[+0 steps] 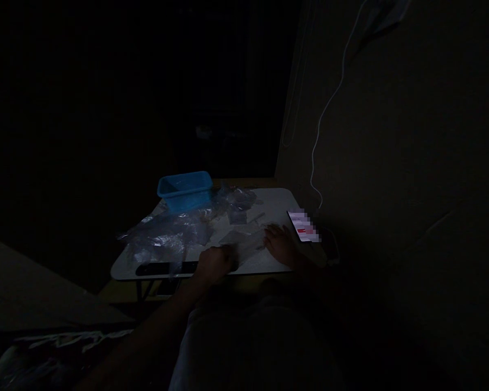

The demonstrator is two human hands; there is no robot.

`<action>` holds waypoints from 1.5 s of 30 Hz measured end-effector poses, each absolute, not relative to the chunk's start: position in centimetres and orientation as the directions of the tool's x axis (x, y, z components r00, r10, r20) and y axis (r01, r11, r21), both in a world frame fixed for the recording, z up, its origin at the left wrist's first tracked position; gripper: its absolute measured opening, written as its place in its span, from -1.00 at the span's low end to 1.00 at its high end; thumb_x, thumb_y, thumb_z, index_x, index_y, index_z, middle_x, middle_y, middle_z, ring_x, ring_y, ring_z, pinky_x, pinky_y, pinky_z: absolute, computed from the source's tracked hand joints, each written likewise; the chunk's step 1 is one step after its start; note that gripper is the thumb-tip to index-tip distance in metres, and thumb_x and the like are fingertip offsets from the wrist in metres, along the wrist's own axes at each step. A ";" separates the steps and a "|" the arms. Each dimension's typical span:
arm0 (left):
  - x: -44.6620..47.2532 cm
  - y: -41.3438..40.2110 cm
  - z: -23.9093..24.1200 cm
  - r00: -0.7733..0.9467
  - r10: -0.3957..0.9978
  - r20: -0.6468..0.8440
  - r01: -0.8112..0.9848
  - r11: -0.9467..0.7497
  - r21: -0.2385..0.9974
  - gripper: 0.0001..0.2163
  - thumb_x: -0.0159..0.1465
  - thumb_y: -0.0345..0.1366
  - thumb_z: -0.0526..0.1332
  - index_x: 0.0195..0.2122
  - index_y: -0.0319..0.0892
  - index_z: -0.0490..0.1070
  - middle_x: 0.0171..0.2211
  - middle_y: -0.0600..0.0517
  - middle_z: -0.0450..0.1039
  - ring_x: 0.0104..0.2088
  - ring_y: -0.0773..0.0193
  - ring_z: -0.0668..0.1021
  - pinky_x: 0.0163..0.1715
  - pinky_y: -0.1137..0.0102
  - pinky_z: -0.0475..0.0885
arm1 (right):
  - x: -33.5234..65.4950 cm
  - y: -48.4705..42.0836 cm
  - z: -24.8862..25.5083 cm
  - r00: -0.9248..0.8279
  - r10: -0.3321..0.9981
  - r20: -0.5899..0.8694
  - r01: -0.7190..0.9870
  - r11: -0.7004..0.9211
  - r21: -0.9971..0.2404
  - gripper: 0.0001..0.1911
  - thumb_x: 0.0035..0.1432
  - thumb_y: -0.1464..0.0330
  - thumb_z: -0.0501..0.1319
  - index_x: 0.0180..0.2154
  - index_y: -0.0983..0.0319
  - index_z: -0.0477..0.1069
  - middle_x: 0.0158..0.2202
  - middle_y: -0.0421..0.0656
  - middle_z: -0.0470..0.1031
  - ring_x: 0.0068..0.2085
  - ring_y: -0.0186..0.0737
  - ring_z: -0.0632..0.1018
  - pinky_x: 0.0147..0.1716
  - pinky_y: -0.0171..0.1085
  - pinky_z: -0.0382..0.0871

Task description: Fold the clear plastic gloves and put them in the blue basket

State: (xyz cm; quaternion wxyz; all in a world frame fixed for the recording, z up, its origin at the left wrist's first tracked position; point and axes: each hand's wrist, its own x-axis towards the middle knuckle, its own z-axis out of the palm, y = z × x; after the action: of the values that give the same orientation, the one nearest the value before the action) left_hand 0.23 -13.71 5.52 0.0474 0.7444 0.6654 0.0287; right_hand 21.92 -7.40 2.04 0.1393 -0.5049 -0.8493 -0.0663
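Nearby, clear bags beside blue basket.

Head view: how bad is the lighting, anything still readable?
Head view: badly underexposed, most of the frame near black; the white table, blue basket and crumpled clear bags still read; the phone screen is the brightest patch and is pixelated; left hand and right hand are dim shapes on the table, finger detail lost.

Phone screen is pixelated; grip of left hand lost in dark
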 end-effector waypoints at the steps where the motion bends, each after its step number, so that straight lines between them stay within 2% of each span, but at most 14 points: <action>1: 0.3 -14.2 6.0 0.119 0.993 -0.028 0.988 -0.115 0.105 -0.70 0.19 -0.18 0.00 -0.14 -0.08 0.41 -0.30 -0.04 0.52 -0.28 0.13 0.54 -0.36 0.37 0.35 | 22.4 -7.3 2.3 -0.447 0.835 0.322 0.876 0.481 -0.032 -0.65 0.19 0.36 -0.06 -0.04 0.29 0.33 0.06 0.01 0.32 0.11 -0.06 0.26 0.08 0.06 -0.02; 5: 0.8 -14.3 7.1 0.153 0.986 0.063 0.982 -0.159 0.106 -0.73 0.21 -0.22 -0.02 -0.25 -0.15 0.44 -0.28 -0.04 0.50 -0.28 0.19 0.53 -0.33 0.40 0.36 | 23.4 -7.1 3.3 -0.418 0.810 0.411 0.868 0.490 -0.082 -0.67 0.09 0.48 -0.02 -0.13 0.29 0.39 0.00 -0.01 0.37 0.07 -0.10 0.31 0.10 0.00 0.01; 8: 1.9 -13.1 6.1 0.327 0.936 0.130 0.932 -0.342 0.122 -0.75 0.23 -0.33 -0.04 -0.29 -0.22 0.43 -0.27 -0.07 0.47 -0.25 0.25 0.51 -0.26 0.42 0.37 | 22.5 -7.7 3.6 -0.419 0.794 0.440 0.835 0.528 -0.157 -0.62 0.04 0.53 -0.02 -0.10 0.35 0.38 0.00 0.02 0.37 0.04 -0.13 0.35 0.07 -0.13 0.15; 11: 3.5 -12.2 3.8 0.515 0.837 0.184 0.820 -0.544 0.177 -0.73 0.23 -0.43 -0.06 -0.18 -0.27 0.39 -0.15 -0.11 0.43 -0.13 0.27 0.46 -0.11 0.41 0.34 | 20.7 -9.2 3.2 -0.457 0.775 0.437 0.761 0.595 -0.258 -0.54 0.03 0.57 -0.07 -0.03 0.36 0.33 0.04 0.00 0.34 0.06 -0.21 0.33 0.06 -0.20 0.21; 16: 4.7 -12.7 1.4 0.459 0.848 0.264 0.839 -0.511 0.184 -0.66 0.19 -0.47 -0.05 -0.01 -0.37 0.26 0.05 -0.22 0.26 0.07 0.20 0.32 0.05 0.29 0.25 | 18.7 -12.0 2.1 -0.523 0.766 0.373 0.704 0.635 -0.319 -0.52 0.06 0.56 -0.10 0.03 0.38 0.27 0.06 0.01 0.32 0.08 -0.24 0.33 0.06 -0.22 0.24; 19: 4.6 -13.3 1.3 0.397 0.888 0.230 0.893 -0.432 0.125 -0.62 0.23 -0.37 -0.05 0.06 -0.40 0.20 0.11 -0.27 0.18 0.13 0.08 0.23 0.09 0.16 0.15 | 19.0 -12.5 1.8 -0.550 0.767 0.329 0.718 0.636 -0.283 -0.56 0.13 0.50 -0.09 0.04 0.41 0.26 0.07 0.03 0.31 0.07 -0.22 0.33 0.06 -0.24 0.23; 22: 4.6 -13.8 1.4 0.327 0.925 0.193 0.939 -0.341 0.047 -0.55 0.27 -0.26 -0.09 0.14 -0.38 0.09 0.17 -0.28 0.07 0.18 -0.02 0.13 0.11 0.07 0.08 | 19.9 -11.9 1.5 -0.559 0.770 0.308 0.762 0.624 -0.176 -0.60 0.17 0.42 -0.06 0.02 0.39 0.28 0.08 0.02 0.30 0.10 -0.15 0.29 0.11 -0.14 0.13; 25: 4.8 -14.0 1.4 0.298 0.941 0.162 0.954 -0.301 -0.004 -0.52 0.29 -0.22 -0.13 0.19 -0.36 0.00 0.19 -0.27 0.02 0.20 -0.01 0.08 0.11 0.07 0.06 | 21.0 -10.8 1.3 -0.470 0.829 0.304 0.853 0.515 -0.085 -0.61 0.20 0.37 -0.06 0.01 0.35 0.29 0.10 0.04 0.28 0.13 -0.08 0.25 0.13 0.02 0.01; 28: 5.2 -14.0 1.5 0.277 0.954 0.112 0.961 -0.275 -0.033 -0.52 0.30 -0.21 -0.15 0.18 -0.36 0.01 0.19 -0.26 0.03 0.20 -0.01 0.07 0.12 0.09 0.04 | 21.8 -9.9 1.4 -0.347 0.887 0.303 0.926 0.376 -0.040 -0.61 0.20 0.34 -0.06 -0.01 0.36 0.31 0.08 0.08 0.28 0.12 -0.02 0.25 0.11 0.07 -0.02; 31: 5.7 -14.2 1.6 0.249 0.964 0.096 0.969 -0.246 -0.039 -0.52 0.30 -0.20 -0.16 0.18 -0.36 0.03 0.20 -0.27 0.00 0.21 -0.03 0.05 0.11 0.09 0.03 | 22.2 -9.7 1.6 -0.292 0.899 0.325 0.949 0.316 -0.023 -0.59 0.18 0.35 -0.04 -0.01 0.42 0.30 0.09 0.12 0.26 0.15 0.01 0.21 0.11 0.04 -0.02; 35: 6.9 -15.1 2.2 0.175 0.983 0.060 0.984 -0.174 -0.027 -0.52 0.29 -0.21 -0.13 0.17 -0.38 0.04 0.19 -0.29 0.02 0.20 -0.06 0.07 0.09 0.09 0.05 | 21.6 -10.4 1.7 -0.353 0.879 0.322 0.922 0.385 -0.041 -0.56 0.17 0.41 -0.06 0.04 0.47 0.24 0.12 0.11 0.23 0.15 -0.06 0.21 0.12 -0.12 0.03; 37: 7.5 -15.7 2.9 0.143 0.987 0.072 0.990 -0.142 -0.018 -0.52 0.27 -0.21 -0.09 0.15 -0.40 0.09 0.16 -0.31 0.08 0.16 -0.08 0.14 0.05 0.11 0.11 | 21.1 -10.9 1.4 -0.359 0.885 0.296 0.920 0.389 -0.048 -0.54 0.18 0.37 -0.07 0.06 0.47 0.22 0.10 0.14 0.23 0.13 -0.05 0.23 0.11 -0.11 0.05; 42: 7.2 -14.9 4.1 0.248 0.939 0.239 0.963 -0.266 0.048 -0.60 0.27 -0.16 -0.11 -0.01 -0.30 0.27 -0.07 -0.22 0.34 -0.07 0.00 0.37 -0.13 0.14 0.26 | 21.2 -11.4 0.8 -0.363 0.895 0.260 0.924 0.382 -0.028 -0.51 0.19 0.26 -0.06 0.07 0.41 0.21 0.13 0.17 0.19 0.14 0.05 0.21 0.08 0.09 0.00; 45: 6.5 -12.8 3.6 0.417 0.867 0.272 0.886 -0.455 0.088 -0.64 0.29 -0.28 -0.15 0.02 -0.29 0.24 0.00 -0.18 0.30 0.01 0.11 0.33 -0.03 0.23 0.23 | 22.0 -11.4 0.8 -0.410 0.869 0.275 0.900 0.435 -0.032 -0.54 0.19 0.26 -0.05 0.06 0.34 0.23 0.13 0.12 0.21 0.14 0.04 0.22 0.06 0.14 0.00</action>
State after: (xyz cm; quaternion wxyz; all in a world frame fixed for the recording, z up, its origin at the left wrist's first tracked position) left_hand 6.48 -12.81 3.58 -0.0346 0.8412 0.5211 0.1405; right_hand 22.05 -11.41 0.79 0.1264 -0.5281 -0.8375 -0.0603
